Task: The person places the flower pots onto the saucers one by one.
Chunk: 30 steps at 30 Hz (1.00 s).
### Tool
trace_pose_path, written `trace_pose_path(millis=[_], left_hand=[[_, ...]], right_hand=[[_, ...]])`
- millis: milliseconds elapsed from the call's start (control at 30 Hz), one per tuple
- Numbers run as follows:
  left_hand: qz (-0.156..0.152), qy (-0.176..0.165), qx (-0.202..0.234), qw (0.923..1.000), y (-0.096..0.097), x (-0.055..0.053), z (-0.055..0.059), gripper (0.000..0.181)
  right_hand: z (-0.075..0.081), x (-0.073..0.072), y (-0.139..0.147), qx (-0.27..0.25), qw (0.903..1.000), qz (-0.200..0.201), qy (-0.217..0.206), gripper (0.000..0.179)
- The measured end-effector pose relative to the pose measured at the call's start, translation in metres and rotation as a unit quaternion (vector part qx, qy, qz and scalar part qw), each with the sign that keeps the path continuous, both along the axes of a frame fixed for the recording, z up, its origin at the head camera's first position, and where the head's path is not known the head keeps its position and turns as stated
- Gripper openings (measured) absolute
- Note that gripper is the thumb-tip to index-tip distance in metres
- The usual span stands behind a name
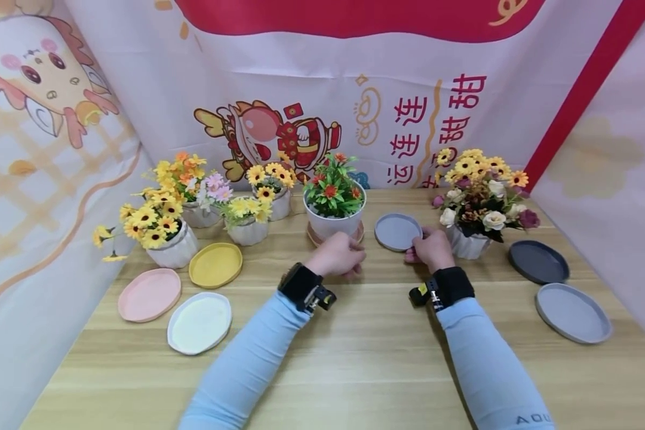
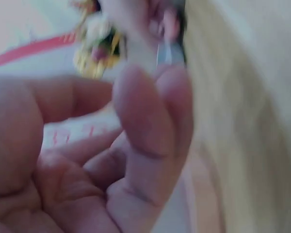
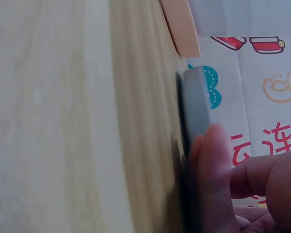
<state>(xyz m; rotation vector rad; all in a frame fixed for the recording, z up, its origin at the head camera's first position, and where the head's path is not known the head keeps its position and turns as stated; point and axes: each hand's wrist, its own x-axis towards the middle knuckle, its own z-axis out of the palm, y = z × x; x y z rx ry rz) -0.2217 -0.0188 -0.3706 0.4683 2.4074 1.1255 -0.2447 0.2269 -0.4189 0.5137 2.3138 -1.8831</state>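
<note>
I'm looking down on a pale wooden table [image 1: 373, 364], taking the white pot of red flowers [image 1: 329, 226] as my landmark; the peach saucer [image 1: 314, 238] under it lies on the wood. Left of that pot I count four pale flowerpots [image 1: 249, 233], and left of it but closer to me, a yellow saucer [image 1: 215, 265], a pink saucer [image 1: 149, 295] and a white saucer [image 1: 199, 323]. Just right of the pot is a grey-blue saucer [image 1: 398, 232]; I can't tell whether it sits fully flat. Farther right of the pot stands a mixed-bouquet flowerpot [image 1: 469, 245], then a dark grey saucer [image 1: 538, 261] and a light grey saucer [image 1: 573, 313]
</note>
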Motion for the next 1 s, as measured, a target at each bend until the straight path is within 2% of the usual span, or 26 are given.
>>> trace_pose_path(millis=[67,133,267,433,533,700,900,1000], left_hand=[[0.019,-0.001,0.009,0.9998,0.017,-0.002,-0.004,0.047],[0.034,0.009,-0.002,0.9994,0.031,-0.007,-0.011,0.053],[0.060,0.021,-0.018,0.9978,0.056,-0.022,-0.023,0.050],[0.114,-0.034,0.026,0.9926,0.077,-0.036,-0.035,0.053],[0.151,-0.072,0.070,0.9835,0.085,-0.042,-0.041,0.060],[0.189,-0.112,0.139,0.9656,0.091,-0.043,-0.046,0.054],[0.217,-0.141,0.230,0.9381,0.091,-0.046,-0.053,0.045],[0.218,-0.144,0.241,0.9347,0.093,-0.049,-0.055,0.044]], right_hand=[[0.001,-0.001,0.001,-0.002,1.0000,0.005,-0.008,0.051],[0.001,-0.002,0.002,-0.005,0.9999,0.011,-0.010,0.051],[0.001,-0.004,0.004,-0.012,0.9997,0.015,-0.013,0.051],[0.001,-0.002,0.006,-0.003,0.9996,0.019,-0.020,0.051],[0.001,-0.002,0.006,0.005,0.9994,0.026,-0.020,0.050],[0.003,-0.001,0.006,0.011,0.9991,0.033,-0.025,0.049],[0.007,0.000,0.005,0.085,0.9943,0.061,-0.020,0.035],[0.017,0.007,0.011,0.120,0.9896,0.079,-0.006,0.037]])
